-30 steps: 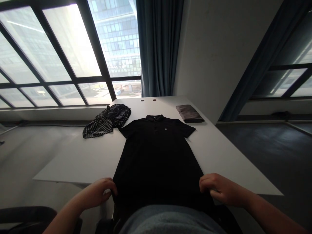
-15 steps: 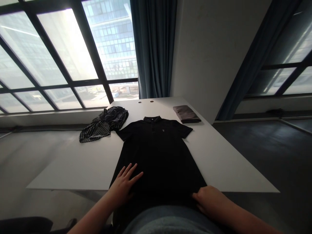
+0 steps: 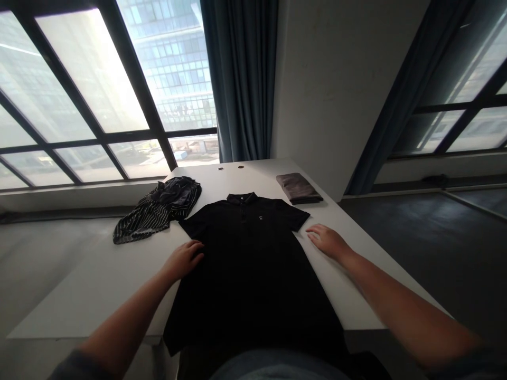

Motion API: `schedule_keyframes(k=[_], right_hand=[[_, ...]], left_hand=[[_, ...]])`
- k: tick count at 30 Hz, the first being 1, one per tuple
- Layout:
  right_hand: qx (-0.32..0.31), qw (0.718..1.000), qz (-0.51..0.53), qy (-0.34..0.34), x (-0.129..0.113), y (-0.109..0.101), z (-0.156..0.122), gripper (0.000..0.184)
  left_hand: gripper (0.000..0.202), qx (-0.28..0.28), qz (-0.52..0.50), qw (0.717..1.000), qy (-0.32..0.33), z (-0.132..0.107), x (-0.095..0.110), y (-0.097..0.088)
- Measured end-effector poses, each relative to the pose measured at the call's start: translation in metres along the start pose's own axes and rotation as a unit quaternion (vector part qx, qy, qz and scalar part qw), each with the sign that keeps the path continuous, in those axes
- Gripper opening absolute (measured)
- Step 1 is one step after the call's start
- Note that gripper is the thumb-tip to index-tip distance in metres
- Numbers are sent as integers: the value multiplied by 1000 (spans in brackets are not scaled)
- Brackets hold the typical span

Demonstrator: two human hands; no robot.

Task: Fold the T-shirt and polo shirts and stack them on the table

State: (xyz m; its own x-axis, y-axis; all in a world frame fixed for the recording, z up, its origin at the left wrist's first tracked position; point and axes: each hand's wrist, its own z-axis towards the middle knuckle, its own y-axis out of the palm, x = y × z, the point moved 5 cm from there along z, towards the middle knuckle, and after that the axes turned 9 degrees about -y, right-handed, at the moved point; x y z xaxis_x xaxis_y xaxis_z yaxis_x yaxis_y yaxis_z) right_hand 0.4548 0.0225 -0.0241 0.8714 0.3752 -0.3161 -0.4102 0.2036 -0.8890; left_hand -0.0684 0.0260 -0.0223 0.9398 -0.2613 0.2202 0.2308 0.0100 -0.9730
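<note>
A black short-sleeved polo shirt (image 3: 253, 274) lies spread out face up, its collar toward the far end and its hem hanging over the near table edge. My left hand (image 3: 185, 259) rests on the shirt's left side below the sleeve, fingers loosely bent and apart, holding nothing. Just off the right sleeve, my right hand (image 3: 325, 240) hovers over or touches the white surface; which of these I cannot tell. Its fingers are slightly curled and apart, with nothing in them.
The white table (image 3: 91, 295) carries a crumpled black-and-white striped garment (image 3: 158, 208) at the left and a folded grey-brown cloth (image 3: 299, 188) at the far right. Two round holes are near its back edge. Beyond stand a blue curtain (image 3: 241, 79) and windows.
My right hand has let go of the shirt's lower right edge and moved up beside the right sleeve. My left hand has slid up and left along the shirt.
</note>
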Motion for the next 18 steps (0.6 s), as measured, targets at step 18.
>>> schedule_keyframes(k=[18], right_hand=[[27, 993, -104, -40, 76, 45, 59, 32]], left_hand=[[73, -83, 109, 972, -190, 166, -89, 54]])
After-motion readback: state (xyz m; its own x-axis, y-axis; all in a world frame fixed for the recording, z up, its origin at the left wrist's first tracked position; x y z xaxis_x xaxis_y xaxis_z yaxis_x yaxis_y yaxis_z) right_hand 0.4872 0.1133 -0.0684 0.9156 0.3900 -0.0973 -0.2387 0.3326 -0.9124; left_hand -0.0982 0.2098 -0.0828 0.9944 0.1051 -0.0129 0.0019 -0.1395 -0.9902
